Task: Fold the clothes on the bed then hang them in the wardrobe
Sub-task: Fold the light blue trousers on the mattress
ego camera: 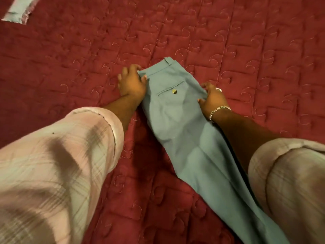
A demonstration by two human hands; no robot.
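the red quilted bedspread (228, 41) fills the view and gives a broad, soft surface to work on. on it, running from the middle down to the lower right, lie the light blue trousers (175, 124), already doubled leg on leg, waistband at the far end and the legs trailing toward the person and out of view. a second piece of pale blue cloth (17, 11) sits at the far upper left corner, well apart.

the left hand (131, 83) lies at the left edge of the trousers near the waistband, fingers loosely spread, some on the quilt and some touching the cloth; whether it pinches the edge i cannot tell. the right hand (213, 97), wearing a bracelet (219, 111) and a ring, presses flat with spread fingers on the right edge below the back pocket (171, 88), whose button (174, 91) faces up.

the step looks like squaring and smoothing the seat before the next fold. to do it well, pull both edges outward evenly so the soft puckers below the pocket flatten, then stroke down the legs toward the hems. keep the waistband corners matched, since the soft quilt lets cloth creep and a skewed layer would crease on the hanger.
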